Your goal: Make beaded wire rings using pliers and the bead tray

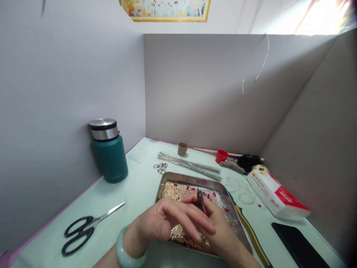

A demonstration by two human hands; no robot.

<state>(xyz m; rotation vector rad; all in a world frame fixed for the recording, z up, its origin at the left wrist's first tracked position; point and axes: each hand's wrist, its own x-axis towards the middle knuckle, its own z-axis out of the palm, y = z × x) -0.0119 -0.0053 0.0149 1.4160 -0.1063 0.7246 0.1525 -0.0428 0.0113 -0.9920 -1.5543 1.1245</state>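
Note:
My right hand [223, 227] is closed around a small pair of pliers [200, 199], whose dark jaws point up and whose handle shows a bit of red. My left hand [178, 217], with a pale green bangle [120, 247] on the wrist, reaches across in front of it. Its fingers are stretched out and slightly bent, and I see nothing in them. Both hands are above a metal tray [164, 182] of gold beads [171, 190], clear beads and red beads. The hands hide the tray's middle.
Black-handled scissors [89, 227] and a green flask [110, 158] stand to the left. Behind the tray lie thin wires [192, 165], beaded rings [161, 168], a brown cup [182, 149] and a red cup [221, 156]. At right are a white-red carton [279, 193] and a black phone [299, 243].

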